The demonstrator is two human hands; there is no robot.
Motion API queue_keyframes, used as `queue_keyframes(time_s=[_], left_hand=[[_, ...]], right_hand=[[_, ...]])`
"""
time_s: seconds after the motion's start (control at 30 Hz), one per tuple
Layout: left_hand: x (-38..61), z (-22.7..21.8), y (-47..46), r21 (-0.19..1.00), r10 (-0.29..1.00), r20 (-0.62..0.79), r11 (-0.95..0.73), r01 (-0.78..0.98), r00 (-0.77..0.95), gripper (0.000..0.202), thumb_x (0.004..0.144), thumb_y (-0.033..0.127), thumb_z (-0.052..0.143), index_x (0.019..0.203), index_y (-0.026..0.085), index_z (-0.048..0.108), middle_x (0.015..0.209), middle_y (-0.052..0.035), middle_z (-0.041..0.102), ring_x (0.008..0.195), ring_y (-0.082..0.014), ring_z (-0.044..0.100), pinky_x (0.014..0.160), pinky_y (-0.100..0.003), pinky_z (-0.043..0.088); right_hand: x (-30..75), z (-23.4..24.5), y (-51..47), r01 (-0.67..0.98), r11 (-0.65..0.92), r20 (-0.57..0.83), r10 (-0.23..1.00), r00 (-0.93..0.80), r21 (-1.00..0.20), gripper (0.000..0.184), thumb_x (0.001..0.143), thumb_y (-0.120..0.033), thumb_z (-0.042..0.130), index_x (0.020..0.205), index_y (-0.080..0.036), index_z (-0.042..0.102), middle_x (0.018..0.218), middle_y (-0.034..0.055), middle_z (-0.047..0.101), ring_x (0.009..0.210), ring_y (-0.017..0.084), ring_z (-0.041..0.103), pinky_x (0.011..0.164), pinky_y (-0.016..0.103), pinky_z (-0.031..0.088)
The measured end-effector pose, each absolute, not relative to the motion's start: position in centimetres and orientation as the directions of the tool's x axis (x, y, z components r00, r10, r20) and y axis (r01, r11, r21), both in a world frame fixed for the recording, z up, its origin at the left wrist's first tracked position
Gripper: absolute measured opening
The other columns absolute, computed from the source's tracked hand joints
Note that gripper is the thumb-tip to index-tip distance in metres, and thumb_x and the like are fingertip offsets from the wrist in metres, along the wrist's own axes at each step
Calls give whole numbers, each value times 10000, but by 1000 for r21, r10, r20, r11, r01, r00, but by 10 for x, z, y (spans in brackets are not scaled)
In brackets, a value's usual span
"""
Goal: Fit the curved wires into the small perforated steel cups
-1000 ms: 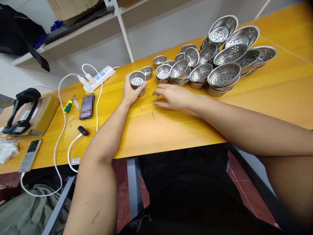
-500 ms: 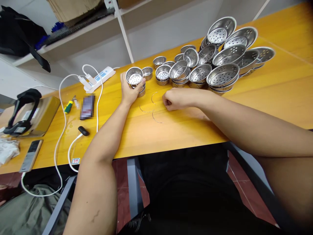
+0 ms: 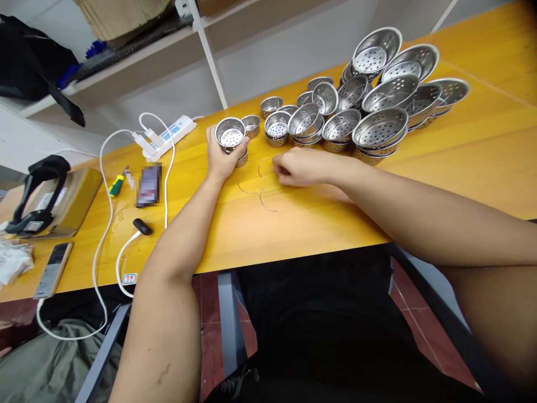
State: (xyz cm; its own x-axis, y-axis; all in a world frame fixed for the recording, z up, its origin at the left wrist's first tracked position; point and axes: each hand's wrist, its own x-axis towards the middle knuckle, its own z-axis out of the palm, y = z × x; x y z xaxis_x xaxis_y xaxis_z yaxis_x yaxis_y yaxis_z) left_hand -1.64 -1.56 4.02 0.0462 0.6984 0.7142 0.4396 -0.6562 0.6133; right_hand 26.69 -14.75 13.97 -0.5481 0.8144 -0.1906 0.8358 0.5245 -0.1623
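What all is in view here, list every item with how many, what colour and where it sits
small perforated steel strainer cup: one, silver, gripped in the left hand
heap of perforated steel strainer baskets: many, silver, far right of the table
thin curved wire handles: three, silver, on the table between the hands
orange wooden table: one, orange, across the view
white power strip: one, white, far edge of the table, left of the cup
white cable: looped, white, left part of the table
yellow-green screwdriver: one, left of the cable
black headset on a tan box: one, far left
left hand: closed around the cup
right hand: fingers curled by a wire handle
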Motion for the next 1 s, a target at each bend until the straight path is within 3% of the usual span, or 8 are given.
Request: queue_keyframes(time_s=[0.07, 0.2, 0.27, 0.33, 0.43, 0.53, 0.77, 1.0], left_hand=[[-17, 40, -15, 622, 711, 701, -648, 439, 54, 897, 813, 1048, 877, 1297, 328, 651, 1353, -93, 723, 1398, -293, 714, 1279, -587, 608], [-15, 40, -17, 618, 705, 707, -655, 436, 56, 924, 797, 1071, 857, 1304, 324, 660, 1364, -106, 703, 1369, -318, 725, 1274, -602, 615], [-13, 41, -18, 613, 696, 716, -662, 431, 49, 932, 791, 1078, 851, 1303, 323, 664, 1362, -111, 690, 1341, -332, 733, 1260, -614, 624], [-12, 44, -21, 614, 695, 717, -661, 431, 45, 946, 782, 1091, 844, 1294, 318, 656, 1359, -108, 692, 1344, -334, 737, 1260, -618, 626], [-11, 48, -25, 628, 723, 688, -636, 450, 61, 990, 763, 1152, 776, 1267, 312, 629, 1326, -91, 708, 1409, -304, 711, 1306, -613, 600], [-11, 50, -26, 640, 759, 646, -597, 483, 82, 991, 788, 1190, 680, 1252, 318, 606, 1258, -73, 721, 1474, -255, 662, 1346, -592, 561], [-13, 46, -22, 626, 724, 686, -637, 450, 71, 970, 773, 1126, 809, 1290, 325, 635, 1350, -108, 698, 1350, -323, 702, 1266, -622, 585], [-17, 52, -23, 588, 756, 626, -619, 520, 191, 894, 908, 1140, 635, 1300, 339, 567, 1255, -82, 729, 1484, -268, 582, 1345, -636, 445]], right_hand=[[267, 131, -144, 834, 498, -100, 841, -531, -237, 275, 1139, -262, 717, 1339, -105, 822, 1238, 189, 887, 1082, 336, 812, 890, 401, 525], [257, 107, -143, 807, 487, 65, 866, -496, -335, 626, 1210, -573, 640, 1564, -69, 752, 1556, 296, 758, 1366, 453, 754, 1146, 517, 565], [251, 96, -141, 760, 568, 105, 817, -567, -316, 647, 1184, -561, 667, 1625, -94, 742, 1572, 303, 723, 1448, 490, 690, 1234, 578, 535], [249, 89, -136, 696, 651, 130, 751, -647, -303, 503, 1169, -457, 660, 1505, -118, 819, 1535, 286, 749, 1431, 481, 678, 1257, 601, 524], [256, 89, -125, 604, 723, 143, 673, -726, -336, 310, 1125, -245, 611, 1284, -172, 867, 1432, 212, 824, 1318, 383, 741, 1187, 493, 562], [266, 98, -119, 648, 680, 82, 709, -700, -344, 278, 1046, -129, 650, 1233, -185, 848, 1304, 153, 876, 1140, 307, 797, 1019, 400, 576], [279, 127, -122, 803, 543, -149, 797, -585, -246, 131, 1032, -117, 745, 1054, -200, 843, 999, 64, 887, 842, 232, 744, 822, 358, 511], [288, 138, -132, 793, 591, -300, 737, -606, -150, 184, 910, -125, 770, 773, -247, 753, 735, 1, 736, 653, 206, 601, 654, 377, 391]])
